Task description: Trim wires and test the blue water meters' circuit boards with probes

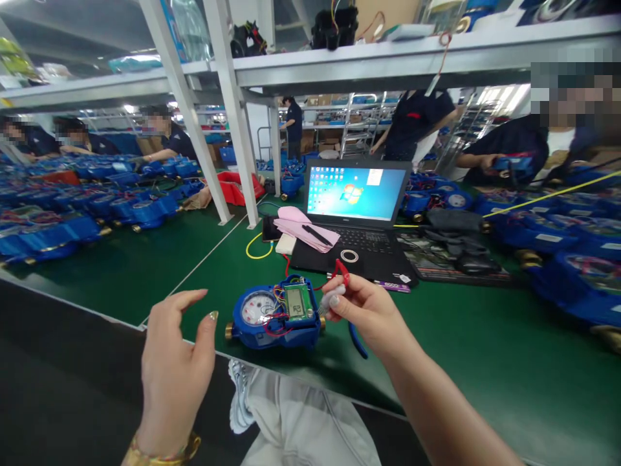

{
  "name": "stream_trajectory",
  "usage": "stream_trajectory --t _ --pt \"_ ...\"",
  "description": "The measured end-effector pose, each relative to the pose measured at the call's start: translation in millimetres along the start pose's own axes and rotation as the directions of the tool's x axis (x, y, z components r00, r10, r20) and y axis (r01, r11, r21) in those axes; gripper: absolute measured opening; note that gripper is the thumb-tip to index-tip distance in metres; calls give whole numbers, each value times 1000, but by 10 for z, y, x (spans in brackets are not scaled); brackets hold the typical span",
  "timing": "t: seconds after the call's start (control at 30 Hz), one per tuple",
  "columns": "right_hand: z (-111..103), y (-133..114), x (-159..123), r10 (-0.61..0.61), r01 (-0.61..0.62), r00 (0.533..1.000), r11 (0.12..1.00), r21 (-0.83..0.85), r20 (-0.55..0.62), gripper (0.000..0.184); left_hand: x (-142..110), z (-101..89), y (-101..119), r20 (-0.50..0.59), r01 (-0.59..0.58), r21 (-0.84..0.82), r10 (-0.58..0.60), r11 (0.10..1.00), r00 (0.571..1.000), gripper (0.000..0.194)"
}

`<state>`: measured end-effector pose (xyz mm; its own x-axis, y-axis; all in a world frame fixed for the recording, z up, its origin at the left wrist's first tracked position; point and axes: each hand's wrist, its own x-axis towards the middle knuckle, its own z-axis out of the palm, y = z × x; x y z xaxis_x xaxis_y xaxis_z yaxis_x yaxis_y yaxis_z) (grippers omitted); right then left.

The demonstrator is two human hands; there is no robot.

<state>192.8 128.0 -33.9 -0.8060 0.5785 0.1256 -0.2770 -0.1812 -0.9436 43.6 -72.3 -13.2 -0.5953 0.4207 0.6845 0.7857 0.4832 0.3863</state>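
A blue water meter (279, 315) with brass ends lies on the green bench near its front edge. Its housing is uncovered, showing a round dial (257, 308), loose thin wires and a green circuit board with a small lit display (296, 303). My right hand (363, 307) pinches a whitish pin connector (332, 298) on a red cable (342, 270); thin pins point down at the board's right edge. Contact between pins and board cannot be made out. My left hand (179, 366) hovers left of the meter, holding nothing, thumb and fingers apart.
Behind the meter stands an open laptop (356, 194) with pink paper (310, 232) and a black pen on it. A blue-handled tool (358, 341) lies right of the meter. Several blue meters (572, 285) crowd both sides. Metal posts (233, 110) carry an overhead shelf; co-workers are beyond.
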Motion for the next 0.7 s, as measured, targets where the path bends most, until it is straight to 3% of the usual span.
stream_trajectory --t 0.07,0.13,0.23,0.3,0.43,0.5,0.53,0.6,0.7 --pt "-10 30 -49 58 -59 998 993 104 18 37 -17 68 122 -15 -77 -20 77 997 997 40" --pt "-17 77 -117 124 -136 990 966 219 68 43 -55 166 303 31 -240 -105 244 965 969 44" --pt "-41 132 -223 191 -218 975 925 313 115 49 -115 354 597 118 -487 -323 545 811 830 43" --pt "-79 121 -301 184 -200 980 932 301 82 49 -130 490 753 143 -524 -463 644 715 752 42" --pt "-255 15 -438 87 -89 996 990 108 28 47 -126 724 934 110 -463 -627 660 627 743 32" --pt "-437 -22 -428 84 -63 991 982 -180 107 51 -148 806 995 125 -410 -695 662 590 739 25" --pt "-557 -28 -390 93 -36 986 930 -366 137 52 -169 840 1027 134 -375 -729 657 573 742 22" --pt "-845 -19 -256 70 28 991 722 -691 113 48 -221 906 1100 192 -256 -779 606 572 772 15" --pt "-1285 35 -15 -71 15 997 469 -883 -20 22 -289 1034 1235 399 21 -750 426 661 812 18"
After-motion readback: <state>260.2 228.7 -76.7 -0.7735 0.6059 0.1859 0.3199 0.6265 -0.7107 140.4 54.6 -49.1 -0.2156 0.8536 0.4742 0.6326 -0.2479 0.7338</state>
